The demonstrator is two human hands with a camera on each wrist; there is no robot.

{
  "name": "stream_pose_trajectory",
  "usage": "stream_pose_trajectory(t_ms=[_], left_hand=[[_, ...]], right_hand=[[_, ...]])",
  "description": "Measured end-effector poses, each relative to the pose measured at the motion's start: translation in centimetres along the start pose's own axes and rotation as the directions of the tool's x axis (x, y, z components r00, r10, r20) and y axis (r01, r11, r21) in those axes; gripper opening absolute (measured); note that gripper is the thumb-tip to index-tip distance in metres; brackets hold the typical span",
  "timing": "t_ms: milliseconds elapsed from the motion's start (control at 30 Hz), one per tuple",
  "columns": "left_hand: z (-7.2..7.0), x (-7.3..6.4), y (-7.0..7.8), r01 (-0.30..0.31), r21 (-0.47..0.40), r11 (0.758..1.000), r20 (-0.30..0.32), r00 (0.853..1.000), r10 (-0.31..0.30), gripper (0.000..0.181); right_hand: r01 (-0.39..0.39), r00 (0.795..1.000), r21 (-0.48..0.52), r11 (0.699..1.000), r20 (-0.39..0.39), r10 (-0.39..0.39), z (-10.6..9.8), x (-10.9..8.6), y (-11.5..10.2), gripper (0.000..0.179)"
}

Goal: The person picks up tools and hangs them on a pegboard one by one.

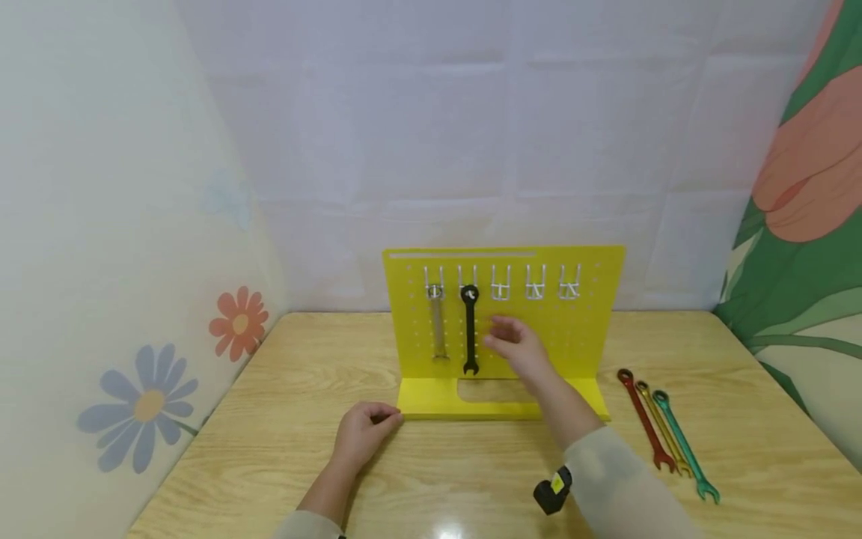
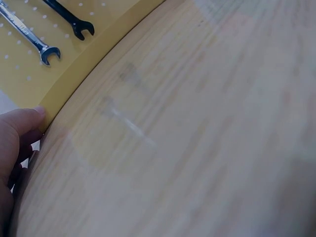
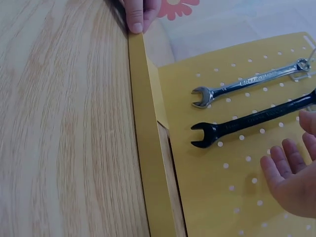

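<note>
Left hand (image 1: 364,434) pinches near-left corner of yellow pegboard (image 1: 572,326) on tabletop (image 1: 458,471); right hand (image 1: 520,348), fingers loosely curved, holding nothing, just right of black combination wrench (image 1: 470,333), hung second from left.

Left hand (image 1: 364,434) low in a pinch grip; right hand (image 1: 520,348) higher, loosely curved.

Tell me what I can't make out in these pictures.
Head: any markings on the red wrench, gold wrench and green wrench; too small.
Head: the pegboard area hidden by the right hand.
Left wrist: upper ends of the silver wrench and black wrench, cut off by the frame.
Right wrist: part of the right hand, cut off by the right edge.
</note>
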State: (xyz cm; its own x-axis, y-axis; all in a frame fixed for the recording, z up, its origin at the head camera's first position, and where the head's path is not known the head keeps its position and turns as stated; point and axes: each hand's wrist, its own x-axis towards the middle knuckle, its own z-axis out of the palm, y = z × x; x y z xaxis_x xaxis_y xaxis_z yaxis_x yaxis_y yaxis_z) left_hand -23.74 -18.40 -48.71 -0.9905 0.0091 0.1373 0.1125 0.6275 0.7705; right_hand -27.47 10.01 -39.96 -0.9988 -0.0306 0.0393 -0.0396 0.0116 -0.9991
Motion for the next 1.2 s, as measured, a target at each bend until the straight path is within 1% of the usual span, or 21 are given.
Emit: stream_pose_trajectory(t_ms=[233, 533, 700, 900, 1033, 1200], left_hand=[[0.0, 0.0, -0.1, -0.001, 0.002, 1.0, 0.001, 1.0, 0.001, 0.006], [0.0, 0.0, 0.0, -0.005, 0.002, 1.0, 0.01, 1.0, 0.005, 0.007], [0.0, 0.1, 0.0, -0.01, 0.008, 1.0, 0.011, 1.0, 0.01, 0.006], [-0.1, 0.2, 0.0, -0.004, 0.013, 1.0, 0.01, 1.0, 0.003, 0.006], [-0.1, 0.2, 0.1, 0.003, 0.01, 1.0, 0.009, 1.0, -0.004, 0.007], [0.0, 0.2, 0.1, 0.007, 0.015, 1.0, 0.003, 1.0, -0.007, 0.006]], right_hand=[[0.005, 1.0, -0.042, 0.999, -0.003, -0.005, -1.9, -0.9, -0.2, 0.047], [-0.011, 1.0, -0.09, 0.996, -0.019, 0.01, -5.0, -2.4, -0.1, 0.048], [-0.005, 0.999, -0.145, 0.989, -0.047, -0.002, -6.6, -3.3, 0.0, 0.049], [-0.018, 0.996, -0.208, 0.978, -0.084, 0.001, -8.7, -4.3, 0.3, 0.05], [-0.027, 0.994, -0.208, 0.978, -0.112, 0.003, -10.2, -5.0, 0.4, 0.051], [-0.028, 0.985, -0.206, 0.978, -0.171, -0.007, -12.2, -6.0, 0.8, 0.053]])
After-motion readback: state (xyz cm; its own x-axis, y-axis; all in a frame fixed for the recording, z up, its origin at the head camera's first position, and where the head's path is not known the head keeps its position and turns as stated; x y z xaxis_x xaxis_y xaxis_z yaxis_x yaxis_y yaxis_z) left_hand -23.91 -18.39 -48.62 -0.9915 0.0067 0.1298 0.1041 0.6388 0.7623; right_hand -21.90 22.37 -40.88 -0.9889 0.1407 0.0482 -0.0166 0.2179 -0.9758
